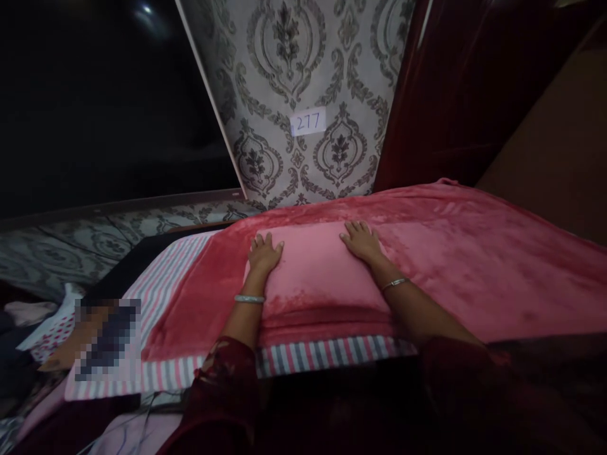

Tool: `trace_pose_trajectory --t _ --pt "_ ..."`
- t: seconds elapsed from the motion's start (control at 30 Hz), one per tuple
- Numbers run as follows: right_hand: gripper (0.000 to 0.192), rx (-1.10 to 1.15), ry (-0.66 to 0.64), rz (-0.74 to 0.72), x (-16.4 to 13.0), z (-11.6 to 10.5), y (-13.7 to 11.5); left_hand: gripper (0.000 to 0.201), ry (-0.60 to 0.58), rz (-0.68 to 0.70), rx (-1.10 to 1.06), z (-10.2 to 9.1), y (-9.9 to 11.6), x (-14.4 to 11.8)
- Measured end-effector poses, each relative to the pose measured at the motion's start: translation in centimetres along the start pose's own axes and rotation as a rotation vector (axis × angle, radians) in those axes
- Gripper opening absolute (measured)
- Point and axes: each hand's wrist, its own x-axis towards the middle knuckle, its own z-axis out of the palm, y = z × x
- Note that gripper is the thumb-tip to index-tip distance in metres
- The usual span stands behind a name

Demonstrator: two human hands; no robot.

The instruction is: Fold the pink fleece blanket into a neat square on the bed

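A folded pink blanket point(315, 268) lies in front of me, its layered front edge facing me. My left hand point(265, 253) rests flat on its left side, fingers spread. On the far right part of the same blanket, my right hand point(363, 241) lies palm down with fingers apart. Under the folded stack a larger pink-red plush blanket point(502, 272) spreads out, reaching far to the right. Below that, a striped cloth point(173, 265) in white, grey and pink shows at the left and along the front edge.
A large dark television screen point(109, 107) stands at the back left. Patterned wallpaper point(303, 69) carries a paper label point(308, 121) reading 277. Dark red glossy furniture point(441, 95) stands at the back right. Loose clothes and fabric point(54, 328) are piled at the left, beside a blurred-out patch.
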Motion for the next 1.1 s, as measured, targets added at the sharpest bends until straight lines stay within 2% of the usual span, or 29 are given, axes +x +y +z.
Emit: trace_pose_trajectory --t 0.1,0.2,0.27,0.37,0.43,0.57,0.73,0.97,1.1 --pt "0.058 -0.001 -0.049 -0.012 -0.9 -0.8 1.0 0.073 -0.085 0.012 0.006 -0.6 -1.1 -0.3" --pt "0.059 -0.006 -0.084 -0.069 -4.0 -1.9 1.5 0.070 -0.029 0.102 0.069 -1.3 -1.8 -3.1" --pt "0.061 -0.001 -0.079 -0.242 -7.2 -2.2 1.5 0.065 0.011 0.307 0.090 -1.4 -1.7 -6.3" --pt "0.065 0.023 -0.098 -0.612 -12.6 -1.7 1.2 0.062 -0.066 0.694 0.068 -0.5 -1.0 -11.4" --pt "0.062 0.034 -0.109 -0.723 -15.2 -0.8 1.1 0.065 -0.081 0.791 0.067 0.7 -0.6 -13.9" --pt "0.060 0.033 -0.051 -0.672 -17.1 0.9 1.5 0.062 -0.002 0.735 0.097 2.6 -0.5 -15.9" --pt "0.055 0.045 0.000 -0.577 -17.6 1.7 2.5 0.056 0.011 0.705 0.086 2.8 -1.4 -16.1" --pt "0.047 0.072 0.126 -0.394 -19.9 2.6 5.9 0.052 0.091 0.538 0.092 2.3 -5.2 -17.4" --pt "0.048 0.190 0.174 -0.329 -21.0 2.7 7.4 0.049 0.212 0.418 -0.075 2.8 -7.5 -18.2"
